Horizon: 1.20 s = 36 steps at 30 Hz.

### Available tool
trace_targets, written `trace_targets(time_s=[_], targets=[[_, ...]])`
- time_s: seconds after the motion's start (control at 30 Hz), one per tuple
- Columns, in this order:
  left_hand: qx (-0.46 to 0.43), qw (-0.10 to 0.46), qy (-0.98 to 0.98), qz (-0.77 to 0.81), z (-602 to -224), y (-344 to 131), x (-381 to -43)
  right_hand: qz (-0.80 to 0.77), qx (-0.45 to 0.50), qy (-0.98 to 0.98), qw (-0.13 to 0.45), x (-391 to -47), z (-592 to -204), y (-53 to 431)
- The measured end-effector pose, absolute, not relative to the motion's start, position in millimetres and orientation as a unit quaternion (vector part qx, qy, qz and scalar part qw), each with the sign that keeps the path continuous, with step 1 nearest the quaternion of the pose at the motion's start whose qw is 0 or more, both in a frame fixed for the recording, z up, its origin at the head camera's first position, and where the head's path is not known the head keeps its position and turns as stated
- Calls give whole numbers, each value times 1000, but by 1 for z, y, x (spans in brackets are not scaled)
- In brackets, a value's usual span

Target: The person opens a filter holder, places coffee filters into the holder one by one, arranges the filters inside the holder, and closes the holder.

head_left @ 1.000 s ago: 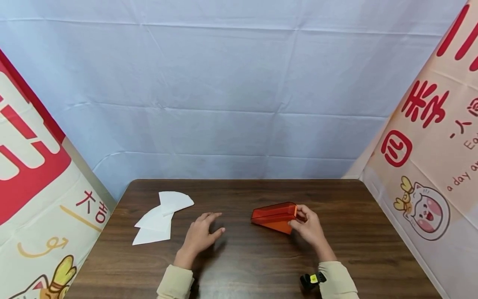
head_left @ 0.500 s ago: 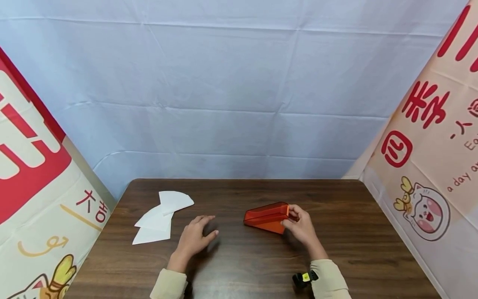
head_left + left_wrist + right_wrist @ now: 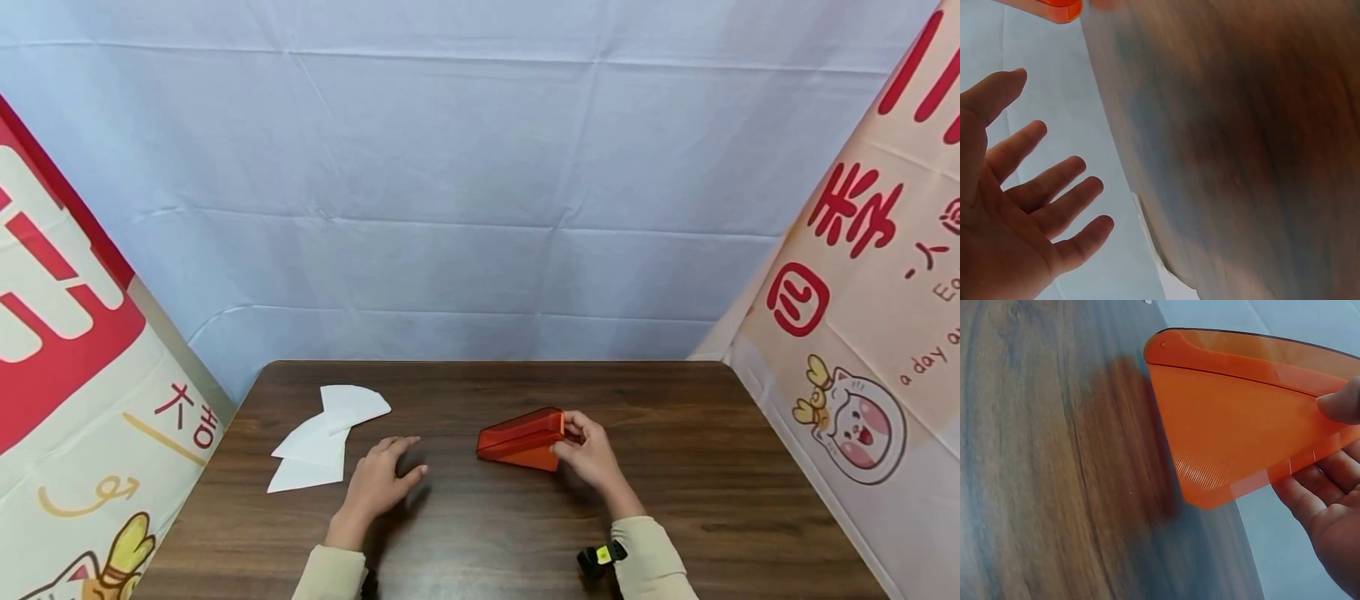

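Observation:
My right hand [image 3: 594, 457] pinches the wide end of an orange see-through coffee filter holder [image 3: 519, 450], a tapering wedge-shaped case whose narrow end points left. In the right wrist view, the thumb [image 3: 1342, 403] lies on one side of the holder [image 3: 1229, 425] and the other fingers are behind and below it. Over the middle-left of the table hovers my left hand [image 3: 373, 483], fingers spread and holding nothing, as the left wrist view of the palm [image 3: 1004, 231] also shows. Several white fan-shaped paper coffee filters [image 3: 303, 442] lie overlapping to its left.
Everything is on a dark wood-grain table [image 3: 465, 550] with rounded far corners. A pale cloth backdrop [image 3: 480, 208] hangs behind it, with printed cloths at both sides. A small black device [image 3: 592, 562] sits at the right wrist.
My right hand has carried the orange filter holder a short way left. My left hand has drifted left and slightly down, nearer the paper filters, which have stayed in place.

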State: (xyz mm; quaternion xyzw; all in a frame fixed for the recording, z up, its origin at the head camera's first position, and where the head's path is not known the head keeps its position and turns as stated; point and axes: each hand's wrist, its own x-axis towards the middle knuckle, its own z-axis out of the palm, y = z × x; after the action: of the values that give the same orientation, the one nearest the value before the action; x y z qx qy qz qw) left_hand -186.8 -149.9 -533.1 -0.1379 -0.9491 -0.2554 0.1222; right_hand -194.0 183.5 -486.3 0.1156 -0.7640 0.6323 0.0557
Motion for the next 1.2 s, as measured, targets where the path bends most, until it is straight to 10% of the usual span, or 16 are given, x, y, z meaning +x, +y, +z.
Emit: trace_targets(time_s=[1.2], targets=[[-120,101,-949,-274,-516,-158,-179,523,152,-838,-13,-210,-499,202]])
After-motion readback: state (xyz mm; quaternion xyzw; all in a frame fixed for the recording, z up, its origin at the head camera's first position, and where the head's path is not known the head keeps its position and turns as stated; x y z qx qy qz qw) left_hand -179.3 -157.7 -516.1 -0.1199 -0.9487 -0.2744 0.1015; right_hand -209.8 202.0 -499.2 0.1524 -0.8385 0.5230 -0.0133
